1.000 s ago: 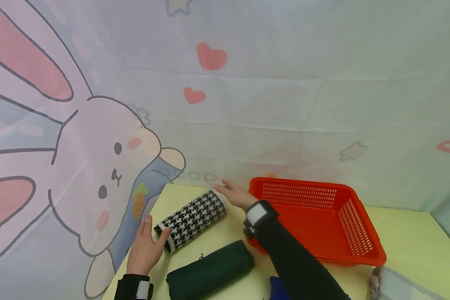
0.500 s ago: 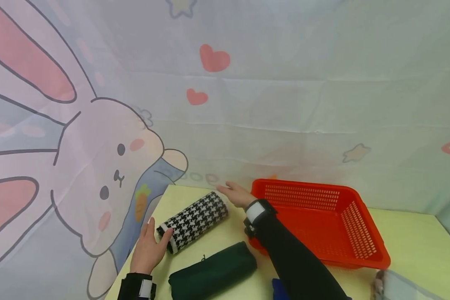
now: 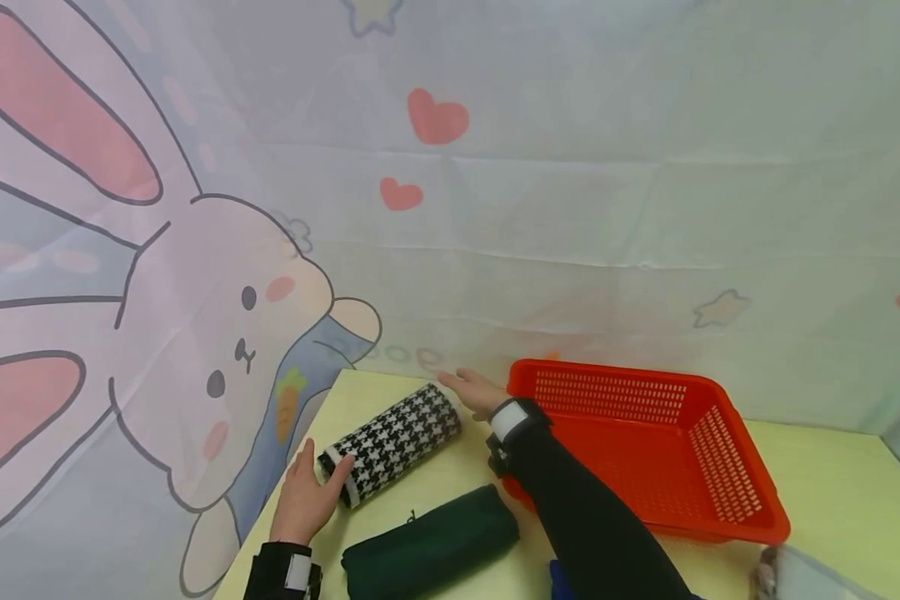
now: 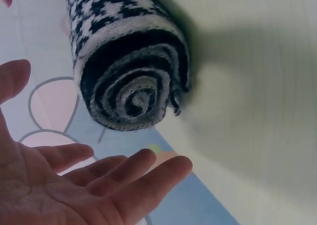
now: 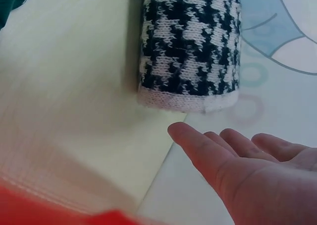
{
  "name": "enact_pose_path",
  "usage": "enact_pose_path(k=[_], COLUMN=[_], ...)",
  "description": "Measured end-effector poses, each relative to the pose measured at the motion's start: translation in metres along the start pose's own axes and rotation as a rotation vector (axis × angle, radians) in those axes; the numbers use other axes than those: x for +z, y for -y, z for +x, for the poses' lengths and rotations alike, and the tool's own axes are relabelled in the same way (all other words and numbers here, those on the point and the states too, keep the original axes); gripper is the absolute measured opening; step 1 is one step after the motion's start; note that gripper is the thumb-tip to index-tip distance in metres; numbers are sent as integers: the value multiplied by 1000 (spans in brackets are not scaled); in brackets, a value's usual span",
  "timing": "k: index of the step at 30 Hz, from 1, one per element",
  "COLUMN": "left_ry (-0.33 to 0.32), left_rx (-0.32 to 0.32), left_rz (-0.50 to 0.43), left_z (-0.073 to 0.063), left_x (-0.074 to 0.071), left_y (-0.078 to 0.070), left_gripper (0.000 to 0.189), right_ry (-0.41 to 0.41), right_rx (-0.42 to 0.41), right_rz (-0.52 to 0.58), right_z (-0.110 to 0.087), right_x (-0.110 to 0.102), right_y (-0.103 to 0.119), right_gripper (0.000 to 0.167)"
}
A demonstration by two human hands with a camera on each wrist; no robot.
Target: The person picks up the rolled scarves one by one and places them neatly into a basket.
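A black-and-white houndstooth knitted scarf [image 3: 397, 442], rolled into a cylinder, lies slantwise on the table. Its spiral end faces the left hand in the left wrist view. My left hand [image 3: 307, 498] is at the near end, fingers extended and thumb spread; in the left wrist view a gap parts the palm [image 4: 54, 195] from the roll. Past the far end, my right hand [image 3: 476, 393] is held with straight fingers, apart from the white-edged end in the right wrist view. Neither hand holds anything.
In front of the scarf lies a dark green rolled cloth [image 3: 431, 542]. A red plastic basket [image 3: 645, 450] stands at the right, under the right forearm. Blue fabric [image 3: 561, 579] and a pale grey bundle [image 3: 810, 575] show at the bottom edge. A printed cloth backdrop [image 3: 555, 208] hangs behind the table.
The whole head view has shifted slightly, so everything appears a little farther right. Both hands stay at the two ends of the scarf, which keeps its place on the table.
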State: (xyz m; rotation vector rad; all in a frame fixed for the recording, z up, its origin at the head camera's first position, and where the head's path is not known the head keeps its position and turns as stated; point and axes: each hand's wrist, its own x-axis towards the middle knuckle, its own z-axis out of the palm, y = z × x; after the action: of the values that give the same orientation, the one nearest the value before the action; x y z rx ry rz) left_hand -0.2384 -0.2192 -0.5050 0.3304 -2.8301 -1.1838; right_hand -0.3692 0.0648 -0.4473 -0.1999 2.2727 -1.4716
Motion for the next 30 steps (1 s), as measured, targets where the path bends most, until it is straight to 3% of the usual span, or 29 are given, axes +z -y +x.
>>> enact_pose_path(k=[9, 17, 30], left_ry=[28, 43, 43], left_rx=[-51, -83, -167], left_rz=[-36, -45, -57], left_z=[6, 6, 11], left_x=[5, 7, 15], left_y=[6, 5, 11], left_gripper=[95, 93, 100], right_ry=[-11, -41, -47], right_rx=[20, 18, 83], right_rz=[7, -129, 69], right_z=[7, 15, 37], right_x=[9, 12, 22], right_y=[1, 1, -10], right_gripper=[80, 79, 78])
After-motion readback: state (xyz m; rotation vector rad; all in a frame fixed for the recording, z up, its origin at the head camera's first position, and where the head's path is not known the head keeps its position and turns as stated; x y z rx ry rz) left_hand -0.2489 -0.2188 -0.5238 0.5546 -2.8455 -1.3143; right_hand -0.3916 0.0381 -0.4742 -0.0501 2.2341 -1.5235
